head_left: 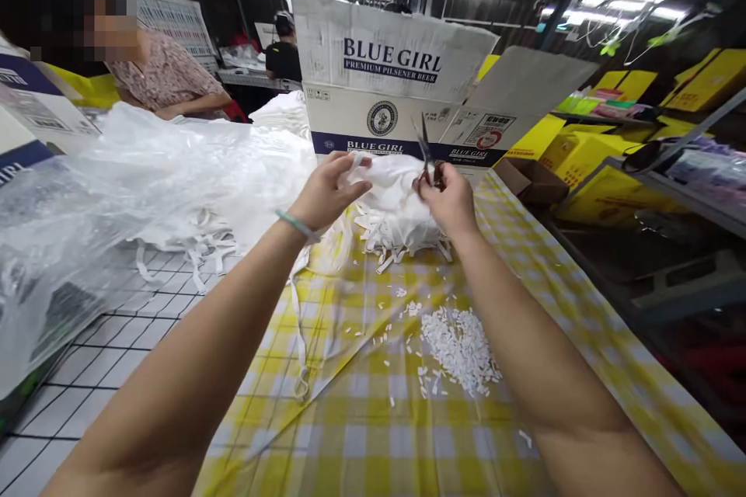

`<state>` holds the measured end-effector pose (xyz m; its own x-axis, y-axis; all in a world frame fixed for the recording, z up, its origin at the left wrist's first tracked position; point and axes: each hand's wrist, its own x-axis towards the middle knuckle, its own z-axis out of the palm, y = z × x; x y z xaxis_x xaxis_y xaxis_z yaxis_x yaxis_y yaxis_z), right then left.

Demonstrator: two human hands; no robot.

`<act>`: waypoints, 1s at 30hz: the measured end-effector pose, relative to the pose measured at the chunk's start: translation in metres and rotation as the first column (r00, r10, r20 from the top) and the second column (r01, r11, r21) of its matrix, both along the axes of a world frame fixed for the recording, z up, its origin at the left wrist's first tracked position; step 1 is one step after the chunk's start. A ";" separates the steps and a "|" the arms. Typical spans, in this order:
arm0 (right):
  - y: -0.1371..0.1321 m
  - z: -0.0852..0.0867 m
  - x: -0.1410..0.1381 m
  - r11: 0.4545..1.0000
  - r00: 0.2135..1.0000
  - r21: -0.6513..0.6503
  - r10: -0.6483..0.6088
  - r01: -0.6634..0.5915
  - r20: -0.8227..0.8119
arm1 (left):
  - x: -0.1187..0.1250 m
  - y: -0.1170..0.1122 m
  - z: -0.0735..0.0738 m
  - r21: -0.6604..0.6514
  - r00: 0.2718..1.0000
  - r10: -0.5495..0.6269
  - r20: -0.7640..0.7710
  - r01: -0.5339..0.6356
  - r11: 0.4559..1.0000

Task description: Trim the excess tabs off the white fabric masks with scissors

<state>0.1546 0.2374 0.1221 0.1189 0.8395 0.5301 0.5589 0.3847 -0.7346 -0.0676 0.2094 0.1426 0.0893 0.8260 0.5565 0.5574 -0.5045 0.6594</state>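
Note:
My right hand (451, 198) is closed round the handles of dark scissors (427, 147), whose blades point up and look parted. My left hand (335, 190) reaches over the near left side of a stack of white cloth pieces (396, 182), thumb and fingers apart. Whether its fingertips touch the cloth I cannot tell. Many narrow white straps (390, 237) hang out of the stack toward me. Closer in, small white cut-off bits (460, 349) lie heaped on the yellow checked tablecloth (361, 443). One long white strap with a looped end (300, 373) trails left of them.
An open Blue Girl beer carton (378, 85) stands behind the stack. Clear plastic sheeting (64, 225) and more white cloth (245, 163) cover the left side. A person in a patterned top (175, 78) sits at far left, another farther back. Shelving (693, 178) runs along the right.

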 end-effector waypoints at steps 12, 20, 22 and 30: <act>-0.142 -0.129 -0.014 0.759 0.946 -0.566 0.222 -0.320 -0.237 | 0.066 -0.105 -0.132 -0.222 0.981 -0.170 -0.095 0.145 0.964; -0.154 -0.118 -0.009 0.788 0.974 -0.574 0.209 -0.223 -0.091 | -0.071 -0.037 -0.151 -0.298 0.912 0.367 -0.184 -0.408 0.863; -0.158 -0.110 -0.022 0.780 0.956 -0.562 0.285 -0.274 -0.070 | -0.087 -0.028 -0.152 -0.286 0.886 0.416 -0.205 -0.461 0.840; -0.173 -0.123 -0.067 0.736 0.915 -0.544 0.341 -0.403 -0.216 | -0.062 -0.183 -0.148 -0.232 0.952 0.253 -0.170 -0.288 0.929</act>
